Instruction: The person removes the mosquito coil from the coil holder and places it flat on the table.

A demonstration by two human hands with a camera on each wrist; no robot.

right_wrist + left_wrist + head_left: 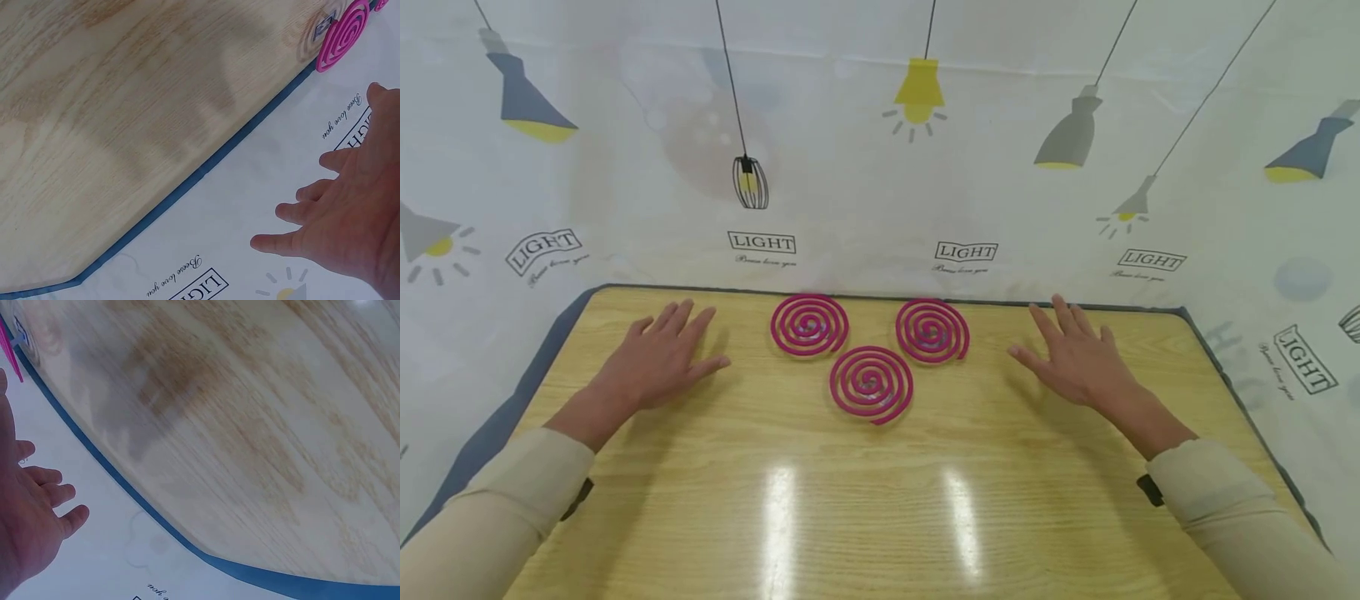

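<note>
Three pink spiral mosquito coils are grouped on the wooden table (865,492). The left coil (809,325) and the right coil (932,332) sit close to the far edge. Nearer the person is the front coil (871,385), midway between them. Each coil seems raised on a small stand, mostly hidden beneath it. Left of the group, the left hand (658,354) hovers palm down with fingers spread, touching no coil. On the other side the right hand (1075,354) does likewise, its thumb towards the right coil. In the right wrist view one coil (344,34) shows near the table edge.
A dark blue rim (722,290) borders the table. Behind and beside it hangs a white sheet (850,167) printed with lamps and the word LIGHT. Two glare streaks lie on the tabletop in front of the coils.
</note>
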